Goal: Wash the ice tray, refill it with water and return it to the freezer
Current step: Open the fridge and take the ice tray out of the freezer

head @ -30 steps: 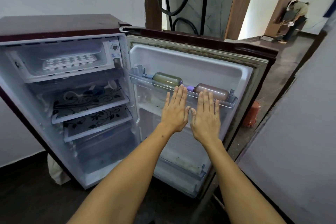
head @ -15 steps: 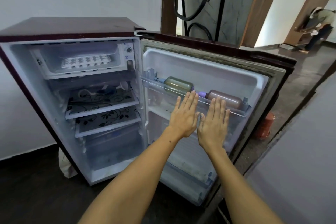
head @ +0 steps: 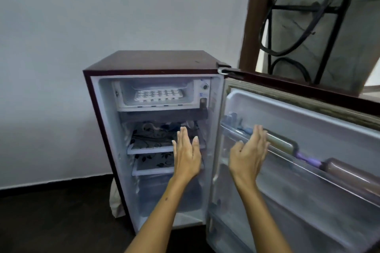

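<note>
A white ice tray [head: 158, 95] lies flat inside the freezer compartment [head: 191, 102] at the top of a small maroon fridge [head: 152, 60] whose door [head: 308, 121] stands wide open to the right. My left hand [head: 187, 153] is held out flat with fingers together in front of the middle shelves, well below the tray and holding nothing. In front of the door's upper rack my right hand [head: 249, 153] is spread and empty.
Two bottles [head: 282, 144] lie in the door rack, joined by a purple piece. Patterned shelves [head: 152, 146] sit under the freezer. A white wall is behind, dark floor [head: 51, 217] below. A black metal frame [head: 308, 26] stands behind the door.
My view has pulled back and swung left, so the fridge sits lower and smaller. Both hands have parted; the left now faces the fridge interior instead of the door.
</note>
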A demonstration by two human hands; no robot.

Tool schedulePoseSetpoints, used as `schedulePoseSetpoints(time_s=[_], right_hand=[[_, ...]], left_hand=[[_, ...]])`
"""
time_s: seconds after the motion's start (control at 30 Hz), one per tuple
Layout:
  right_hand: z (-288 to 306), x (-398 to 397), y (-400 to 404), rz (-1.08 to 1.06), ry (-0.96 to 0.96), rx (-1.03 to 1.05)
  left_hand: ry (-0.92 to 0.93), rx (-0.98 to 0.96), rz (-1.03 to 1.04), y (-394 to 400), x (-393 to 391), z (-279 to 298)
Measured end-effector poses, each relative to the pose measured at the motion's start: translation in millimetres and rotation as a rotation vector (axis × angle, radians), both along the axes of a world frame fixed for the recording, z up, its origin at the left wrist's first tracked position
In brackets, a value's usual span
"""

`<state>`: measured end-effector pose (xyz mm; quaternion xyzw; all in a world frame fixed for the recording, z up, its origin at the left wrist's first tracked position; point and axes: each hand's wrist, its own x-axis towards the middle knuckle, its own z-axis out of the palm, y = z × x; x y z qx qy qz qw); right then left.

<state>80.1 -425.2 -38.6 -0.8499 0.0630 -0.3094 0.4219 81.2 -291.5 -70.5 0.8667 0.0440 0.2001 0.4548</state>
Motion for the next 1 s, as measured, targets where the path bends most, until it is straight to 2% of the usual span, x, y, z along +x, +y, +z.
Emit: schedulePoseSetpoints(time_s=[0.2,0.37,0.6,0.73,0.93,1.0], right_hand=[[19.7,77.1,94.6,0.357,0.107,0.078],[19.8,152.6,147.3,0.500,0.295,0.194],[5.8,264.2,193.9,0.509,0.452,0.251],[3.3,323.0,212.1,0.426,0.511,0.272],[2.8,359.3,226.7,0.338,0.362,0.224],[1.3,364.5,227.9,0.339,0.383,0.199]], left_hand=[[0.064,-0.168,0.146,88.8,63.5,15.1],[0.096,-0.339,0.236,154.0,120.8,21.8],[0.127,-0.394,0.360,226.1,201.7,26.3],[0.092,-0.395,0.381,251.8,240.9,32.1],[0.091,-0.418,0.426,275.1,282.8,26.4],[0.057,-0.423,0.453,280.5,290.4,25.3]])
